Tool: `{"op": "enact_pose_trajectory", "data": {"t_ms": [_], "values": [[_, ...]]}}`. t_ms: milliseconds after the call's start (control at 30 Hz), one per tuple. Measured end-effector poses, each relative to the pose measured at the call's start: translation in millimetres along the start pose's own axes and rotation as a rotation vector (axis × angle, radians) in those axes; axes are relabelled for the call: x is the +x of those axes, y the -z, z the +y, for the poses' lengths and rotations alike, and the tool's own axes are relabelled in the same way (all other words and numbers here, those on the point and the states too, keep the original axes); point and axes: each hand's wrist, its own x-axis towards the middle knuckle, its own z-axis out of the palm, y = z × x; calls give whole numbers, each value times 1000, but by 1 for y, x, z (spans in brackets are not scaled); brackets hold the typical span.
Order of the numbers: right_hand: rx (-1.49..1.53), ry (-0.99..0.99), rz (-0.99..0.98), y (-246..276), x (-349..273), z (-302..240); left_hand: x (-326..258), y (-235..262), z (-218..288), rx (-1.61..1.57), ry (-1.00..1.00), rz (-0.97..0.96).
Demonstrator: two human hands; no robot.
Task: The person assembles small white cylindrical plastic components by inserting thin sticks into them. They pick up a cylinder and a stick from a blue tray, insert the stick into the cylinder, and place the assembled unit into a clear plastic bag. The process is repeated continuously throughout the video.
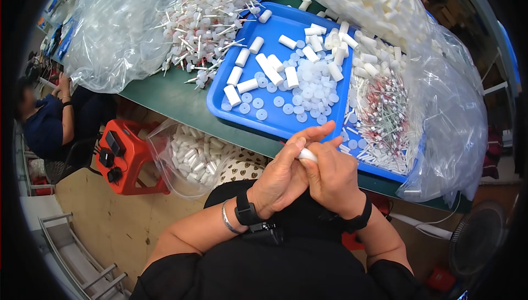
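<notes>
Holding one white cylinder (pixel 308 155), left hand (pixel 281 178) and right hand (pixel 336 174) hung near the blue tray (pixel 294 23). A loose pinch could've dropped it.

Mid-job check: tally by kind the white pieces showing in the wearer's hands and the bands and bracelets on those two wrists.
White cylinder, held between left hand and right hand: 1
Black wristbands, one on each wrist: 2
Silver bracelet, left wrist: 1
Total: 4
</notes>
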Motion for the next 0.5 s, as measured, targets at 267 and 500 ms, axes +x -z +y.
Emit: {"op": "enact_pose_trajectory", "data": {"t_ms": [267, 500], "values": [[152, -98, 22, -7, 3, 1, 1, 7, 6, 106, 78, 64], [13, -109, -15, -17, -8, -5, -4, 2, -2, 221, 1, 48]]}}
